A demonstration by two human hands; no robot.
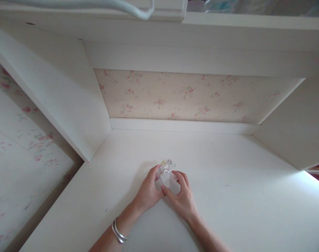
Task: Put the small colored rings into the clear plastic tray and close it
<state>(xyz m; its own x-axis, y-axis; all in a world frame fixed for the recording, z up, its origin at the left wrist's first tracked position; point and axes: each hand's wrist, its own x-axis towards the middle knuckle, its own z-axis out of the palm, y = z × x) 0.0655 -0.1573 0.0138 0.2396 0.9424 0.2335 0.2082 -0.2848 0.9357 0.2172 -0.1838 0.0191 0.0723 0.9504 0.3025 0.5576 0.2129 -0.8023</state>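
Note:
A small clear plastic box [167, 180] is between my two hands, low over the white desk. My left hand [148, 190] grips its left side, fingers curled along the edge. From the right, my right hand [182, 197] holds it with the thumb across the near part and the fingers at the far right side. Whether the box's lid is raised, I cannot tell. Several small rings [169, 161], some yellowish and some clear or silvery, lie just beyond the box's far edge. Metal bangles [118, 231] circle my left wrist.
The white desk [214, 210] has upright side panels [64, 87] left and right. A shelf [201, 38] overhangs its back, above flower-patterned wallpaper [175, 94]. A pale curved tube or cable [117, 5] crosses the top left. One tiny dark mark [105, 210] shows on the desk.

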